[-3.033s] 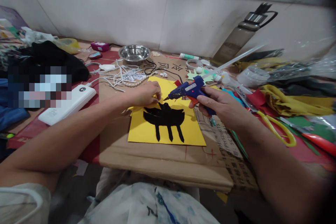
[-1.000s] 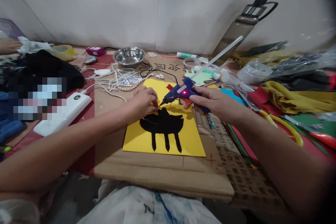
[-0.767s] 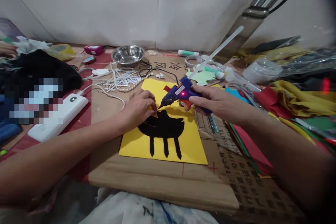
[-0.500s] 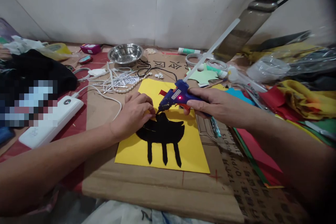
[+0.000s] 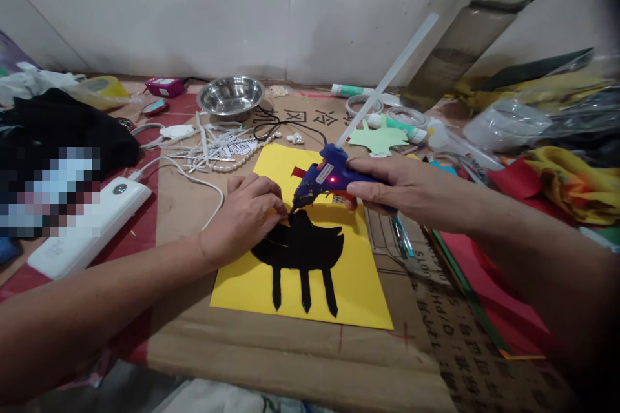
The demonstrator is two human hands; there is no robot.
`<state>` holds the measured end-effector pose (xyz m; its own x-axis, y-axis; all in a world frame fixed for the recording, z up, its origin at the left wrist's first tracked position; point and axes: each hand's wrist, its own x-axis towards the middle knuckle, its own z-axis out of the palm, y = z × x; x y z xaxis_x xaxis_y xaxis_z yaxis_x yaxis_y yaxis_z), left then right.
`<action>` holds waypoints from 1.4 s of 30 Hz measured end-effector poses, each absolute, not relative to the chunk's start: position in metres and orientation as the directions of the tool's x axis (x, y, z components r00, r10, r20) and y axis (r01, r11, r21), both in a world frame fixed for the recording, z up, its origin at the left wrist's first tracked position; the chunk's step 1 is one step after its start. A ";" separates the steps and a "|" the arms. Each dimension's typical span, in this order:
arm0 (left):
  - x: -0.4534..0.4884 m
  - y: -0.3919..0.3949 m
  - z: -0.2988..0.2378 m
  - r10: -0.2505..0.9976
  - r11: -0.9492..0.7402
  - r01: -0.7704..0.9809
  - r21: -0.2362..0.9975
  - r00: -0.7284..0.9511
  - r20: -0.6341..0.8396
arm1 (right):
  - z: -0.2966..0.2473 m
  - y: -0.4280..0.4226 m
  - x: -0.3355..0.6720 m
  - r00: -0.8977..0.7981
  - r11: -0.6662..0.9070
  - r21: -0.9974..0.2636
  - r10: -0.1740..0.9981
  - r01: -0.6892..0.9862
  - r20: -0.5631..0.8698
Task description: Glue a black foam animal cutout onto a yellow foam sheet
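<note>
A blue hot glue gun (image 5: pixel 317 182) with a red light lit on its side is in my right hand (image 5: pixel 382 187), the fingers wrapped round its handle and near the orange trigger. A long clear glue stick (image 5: pixel 387 80) juts up from its back end. The nozzle points down at the upper edge of a black animal-shaped cutout (image 5: pixel 305 245), which lies on a yellow sheet (image 5: pixel 358 297). My left hand (image 5: pixel 254 210) rests on the sheet's left side, fingers pinched at the cutout's upper left edge, close to the nozzle. Its fingertips are partly hidden.
Cardboard (image 5: pixel 290 361) covers the table. A white power bank (image 5: pixel 92 226) with a cable lies left, near black cloth (image 5: pixel 68 129). A steel bowl (image 5: pixel 231 95), pearl beads (image 5: pixel 295 138) and paper strips lie behind. At right are a bottle (image 5: pixel 465 45), coloured sheets (image 5: pixel 498 297) and felt (image 5: pixel 571 184).
The camera view has shifted slightly. Both hands, the glue gun and the cutout keep nearly the same places relative to each other.
</note>
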<state>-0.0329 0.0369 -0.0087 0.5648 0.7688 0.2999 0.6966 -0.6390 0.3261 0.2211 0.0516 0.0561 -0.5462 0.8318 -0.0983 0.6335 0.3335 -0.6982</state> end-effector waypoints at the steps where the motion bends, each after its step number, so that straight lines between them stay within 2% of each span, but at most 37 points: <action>1: -0.033 0.037 -0.008 0.772 -0.635 0.699 0.328 0.563 0.293 | 0.057 0.052 0.222 -0.542 0.327 -0.695 0.834 0.641 -0.107; 17: -0.034 0.040 -0.011 0.794 -0.608 0.703 0.369 0.524 0.309 | 0.053 0.054 0.219 -0.533 0.342 -0.693 0.843 0.634 -0.072; 23: -0.035 0.043 -0.010 0.838 -0.545 0.750 0.374 0.478 0.263 | 0.052 0.055 0.219 -0.544 0.347 -0.692 0.835 0.633 -0.078; 32: -0.032 0.045 -0.005 0.878 -0.475 0.730 0.491 0.432 0.207 | 0.049 0.055 0.221 -0.530 0.350 -0.695 0.846 0.629 -0.053; 42: -0.028 0.047 -0.005 0.899 -0.429 0.746 0.509 0.409 0.159 | 0.049 0.052 0.223 -0.495 0.303 -0.724 0.867 0.619 -0.060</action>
